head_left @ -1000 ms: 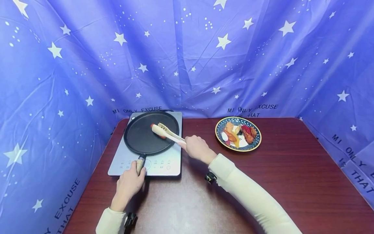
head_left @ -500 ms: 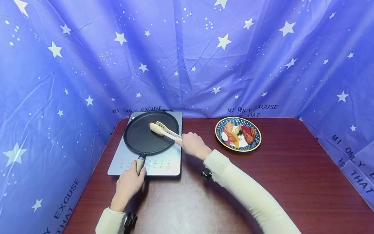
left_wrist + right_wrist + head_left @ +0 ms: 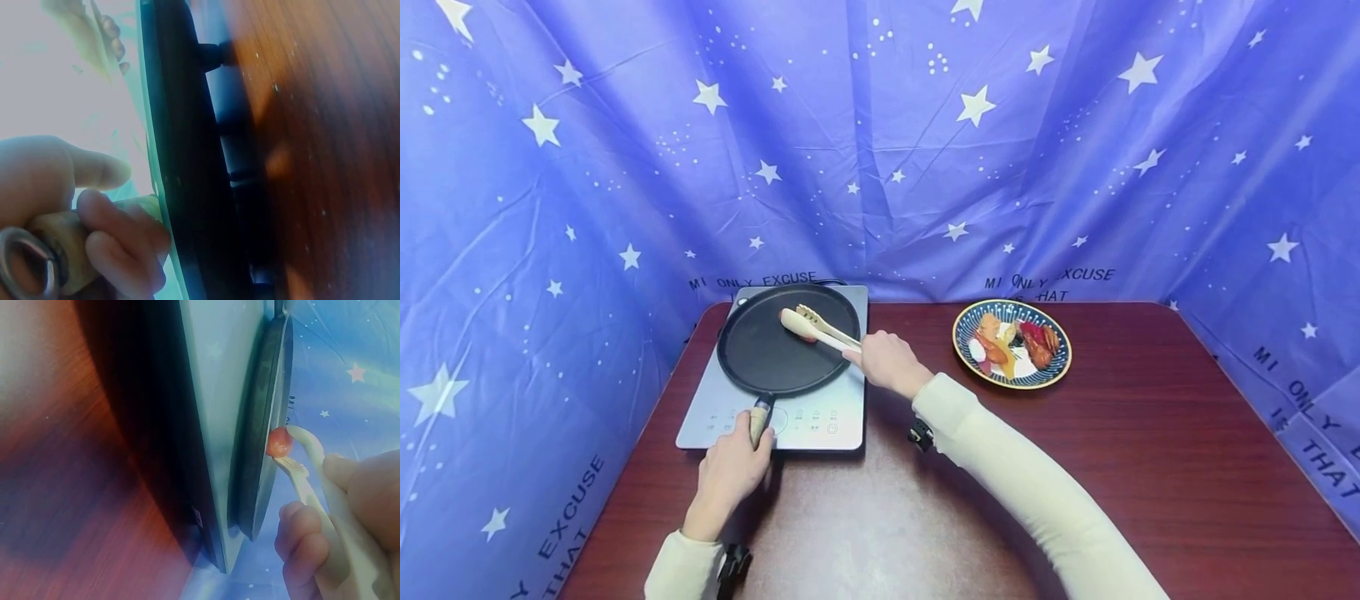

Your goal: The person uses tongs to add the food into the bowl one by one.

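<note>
My left hand (image 3: 733,467) grips the wood-toned handle (image 3: 758,423) of a flat black frying pan (image 3: 760,342). In the left wrist view the fingers curl round that handle (image 3: 69,240), which ends in a metal ring (image 3: 25,262). My right hand (image 3: 891,362) holds cream-coloured tongs (image 3: 823,332) over the right half of the pan. Between the tips of the tongs sits a reddish, rounded piece of food (image 3: 280,442), close at the pan's surface; in the head view the tongs hide most of it.
Under the pan lies a silver induction cooker (image 3: 700,425) with touch controls at its front. To the right, a blue patterned plate (image 3: 1060,371) bears several pieces of food. A star-printed curtain (image 3: 880,150) hangs round the dark red table (image 3: 1150,433).
The right hand and tongs have shifted a little left and upward across the pan, carrying the reddish food along. The left hand, pan and plate stay where they were.
</note>
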### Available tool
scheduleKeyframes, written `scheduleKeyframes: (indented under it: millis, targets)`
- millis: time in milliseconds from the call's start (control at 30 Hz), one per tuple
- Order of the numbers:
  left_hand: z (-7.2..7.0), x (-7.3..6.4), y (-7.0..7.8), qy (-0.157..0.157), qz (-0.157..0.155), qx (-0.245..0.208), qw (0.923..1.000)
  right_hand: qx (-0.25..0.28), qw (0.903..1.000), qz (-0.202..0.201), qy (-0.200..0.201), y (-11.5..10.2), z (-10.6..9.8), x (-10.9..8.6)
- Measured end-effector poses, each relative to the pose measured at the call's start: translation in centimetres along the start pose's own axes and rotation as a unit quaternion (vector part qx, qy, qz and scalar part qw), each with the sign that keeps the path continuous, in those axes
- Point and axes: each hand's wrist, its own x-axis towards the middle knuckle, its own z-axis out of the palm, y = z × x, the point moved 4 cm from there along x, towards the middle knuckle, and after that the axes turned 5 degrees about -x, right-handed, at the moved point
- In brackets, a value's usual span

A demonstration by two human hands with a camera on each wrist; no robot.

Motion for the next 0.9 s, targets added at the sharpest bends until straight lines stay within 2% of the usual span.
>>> scheduleKeyframes:
  millis: [200,900]
  targets:
    - [0.0,-0.1,-0.1,0.001,-0.003,0.002,1.0000,0.003,1.0000,-0.007,-0.003,-0.4,0.1,0.7]
    - [0.1,0.1,0.0,-0.001,0.000,0.003,1.0000,-0.012,0.9994,0.018,-0.027,-1.5,0.5,2.4]
